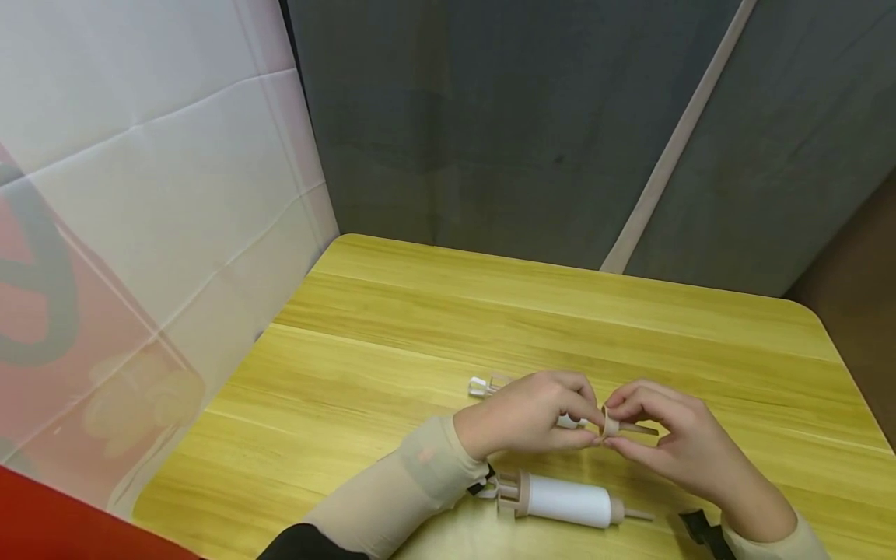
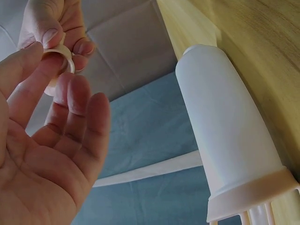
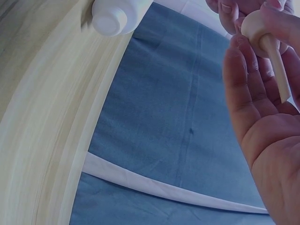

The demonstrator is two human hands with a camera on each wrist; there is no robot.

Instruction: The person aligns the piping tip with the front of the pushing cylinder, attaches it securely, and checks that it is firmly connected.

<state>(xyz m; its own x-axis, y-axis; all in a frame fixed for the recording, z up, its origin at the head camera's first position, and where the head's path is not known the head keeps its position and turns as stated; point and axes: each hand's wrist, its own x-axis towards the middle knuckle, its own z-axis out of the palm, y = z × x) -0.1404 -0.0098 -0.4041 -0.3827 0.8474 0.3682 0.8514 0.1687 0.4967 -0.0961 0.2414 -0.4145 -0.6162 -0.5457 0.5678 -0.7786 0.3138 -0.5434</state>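
Note:
Both hands meet over the table at a small beige nozzle cap [image 1: 611,425], a round collar with a thin tapered spout. My right hand [image 1: 675,435] pinches the collar between thumb and fingers, and the spout points back toward the palm in the right wrist view. The index finger of my left hand [image 1: 535,412] sits inside the collar's open end, its thumb at the rim; the other fingers are loosely bent. Behind the left hand lies a white tube [image 2: 225,117] with a beige base and a bare neck [image 3: 110,22]; the left hand partly hides it in the head view.
A second white tube [image 1: 570,500], fitted with a beige nozzle and framed handle end, lies nearer on the wooden table [image 1: 336,350]. Dark straps [image 1: 700,529] hang at the wrists. A pale curtain [image 1: 175,140] and dark grey curtain [image 1: 490,132] border the table.

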